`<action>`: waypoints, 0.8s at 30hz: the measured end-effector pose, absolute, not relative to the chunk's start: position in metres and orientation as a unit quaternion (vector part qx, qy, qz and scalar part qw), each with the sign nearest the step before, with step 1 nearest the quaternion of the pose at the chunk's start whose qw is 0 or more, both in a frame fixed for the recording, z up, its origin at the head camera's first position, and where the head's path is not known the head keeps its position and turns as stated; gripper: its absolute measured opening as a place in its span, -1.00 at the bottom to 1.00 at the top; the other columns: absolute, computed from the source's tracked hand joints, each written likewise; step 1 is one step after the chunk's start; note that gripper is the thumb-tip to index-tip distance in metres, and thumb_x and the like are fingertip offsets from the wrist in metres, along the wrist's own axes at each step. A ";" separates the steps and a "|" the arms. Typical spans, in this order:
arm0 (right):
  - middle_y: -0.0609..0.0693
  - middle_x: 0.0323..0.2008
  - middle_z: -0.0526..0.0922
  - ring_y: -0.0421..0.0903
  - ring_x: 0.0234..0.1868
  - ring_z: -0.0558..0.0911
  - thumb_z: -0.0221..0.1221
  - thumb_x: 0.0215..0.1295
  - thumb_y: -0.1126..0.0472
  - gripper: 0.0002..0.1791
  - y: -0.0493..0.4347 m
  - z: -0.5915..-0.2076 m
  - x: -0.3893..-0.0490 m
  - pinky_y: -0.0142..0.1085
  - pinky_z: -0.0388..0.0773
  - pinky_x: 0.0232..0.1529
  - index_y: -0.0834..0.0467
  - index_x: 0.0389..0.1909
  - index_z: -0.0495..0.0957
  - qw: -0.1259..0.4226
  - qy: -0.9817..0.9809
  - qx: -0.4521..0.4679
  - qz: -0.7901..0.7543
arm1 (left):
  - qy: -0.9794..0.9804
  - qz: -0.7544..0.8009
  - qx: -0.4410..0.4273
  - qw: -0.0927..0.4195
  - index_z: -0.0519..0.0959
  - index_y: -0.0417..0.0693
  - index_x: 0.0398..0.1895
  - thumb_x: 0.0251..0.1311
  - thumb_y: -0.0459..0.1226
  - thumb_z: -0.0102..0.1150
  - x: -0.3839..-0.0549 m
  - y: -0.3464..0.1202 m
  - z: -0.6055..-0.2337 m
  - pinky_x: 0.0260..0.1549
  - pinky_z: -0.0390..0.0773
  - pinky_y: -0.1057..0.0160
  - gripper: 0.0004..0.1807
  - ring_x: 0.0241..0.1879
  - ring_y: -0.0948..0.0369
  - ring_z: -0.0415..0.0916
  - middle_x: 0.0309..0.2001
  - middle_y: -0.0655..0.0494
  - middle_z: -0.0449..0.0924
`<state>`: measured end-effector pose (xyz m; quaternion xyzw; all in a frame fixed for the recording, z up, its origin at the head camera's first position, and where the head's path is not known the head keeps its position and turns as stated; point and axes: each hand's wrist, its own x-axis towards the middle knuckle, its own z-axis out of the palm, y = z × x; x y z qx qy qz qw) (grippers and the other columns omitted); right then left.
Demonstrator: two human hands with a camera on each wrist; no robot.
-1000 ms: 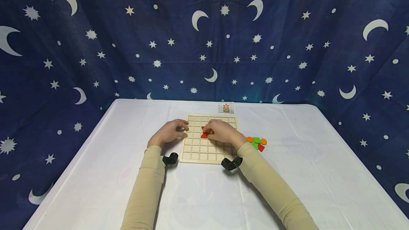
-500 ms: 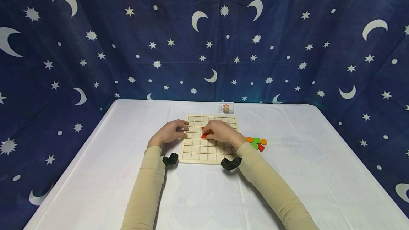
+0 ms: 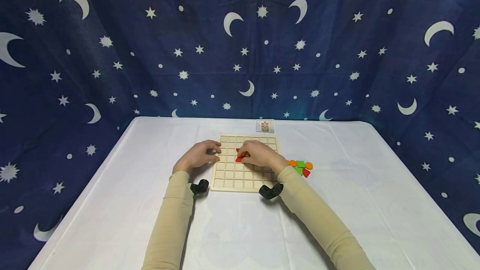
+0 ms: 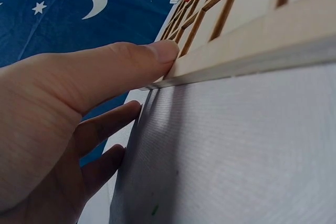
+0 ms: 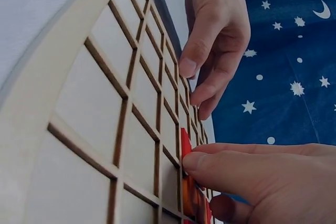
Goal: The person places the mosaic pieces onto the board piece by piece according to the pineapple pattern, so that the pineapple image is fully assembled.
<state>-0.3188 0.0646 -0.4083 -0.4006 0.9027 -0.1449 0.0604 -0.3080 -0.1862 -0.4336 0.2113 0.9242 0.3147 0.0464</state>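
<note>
- Placement looks to be the step in hand: you seem to be fitting a flat, bright red piece [image 5: 186,140] into the square, pale wooden grid board [image 3: 239,175] at the centre of the head view.
- Your right hand [image 3: 258,153] has thumb and fingertips pinched on that piece, just left of the board's middle; they cover part of it, so whether it sits flat in its cell cannot be told.
- Beside it, under the same hand, you have a glossy orange piece [image 5: 190,198]; a second red piece [image 3: 238,150] shows just above it in the head view.
- Your left hand [image 3: 198,153] rests at the board's left edge, fingers relaxed and gripping nothing, thumb touching the rim, probably to steady it.
- Your next move likely calls for squaring the piece between the ridges, then letting go without nudging its neighbours.
- For later pieces, look right of the board: an orange disc [image 3: 309,165], a flat green square [image 3: 301,164] and a fan-shaped red piece [image 3: 306,173] lie on the white-covered worktop [image 3: 232,228].
- For the pattern, check the small printed card [image 3: 265,126] beyond the board, at centre.
</note>
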 end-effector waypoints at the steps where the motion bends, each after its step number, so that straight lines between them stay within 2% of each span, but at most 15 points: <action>1: -0.07 -0.26 0.61 -0.16 -0.27 0.53 0.29 0.27 0.23 -0.81 0.065 -0.408 -0.319 -0.31 0.53 -0.20 0.13 -0.11 0.71 0.059 0.902 -0.402 -0.145 | 0.924 0.316 0.212 0.046 0.65 -0.15 -0.05 0.16 -0.27 0.32 -0.308 -0.186 -0.433 0.35 0.24 -0.02 -0.72 0.34 -0.05 0.28 0.27 -0.08 0.46; 8: 0.00 -0.13 0.65 -0.11 -0.18 0.56 0.22 0.33 0.22 -0.73 0.085 -0.408 -0.321 -0.23 0.55 -0.12 0.18 0.01 0.66 0.039 0.903 -0.384 -0.192 | 0.920 0.325 0.211 0.046 0.65 -0.15 -0.07 0.15 -0.28 0.33 -0.309 -0.184 -0.434 0.36 0.23 -0.01 -0.72 0.35 -0.05 0.27 0.27 -0.08 0.46; 15: 0.04 -0.09 0.67 -0.04 -0.13 0.59 0.20 0.34 0.18 -0.68 0.140 -0.397 -0.322 -0.14 0.59 -0.06 0.22 0.05 0.63 0.042 0.931 -0.269 -0.243 | 0.923 0.325 0.200 0.051 0.65 -0.12 -0.07 0.14 -0.27 0.35 -0.309 -0.184 -0.433 0.37 0.21 0.00 -0.72 0.37 -0.04 0.25 0.28 -0.04 0.45; 24: 0.11 -0.08 0.67 0.03 -0.11 0.56 0.18 0.34 0.12 -0.62 0.216 -0.391 -0.312 -0.04 0.56 -0.05 0.25 0.07 0.61 0.033 0.954 -0.172 -0.242 | 0.921 0.335 0.192 0.058 0.65 -0.11 -0.06 0.15 -0.27 0.35 -0.309 -0.184 -0.433 0.38 0.20 0.00 -0.71 0.38 -0.03 0.24 0.29 -0.04 0.44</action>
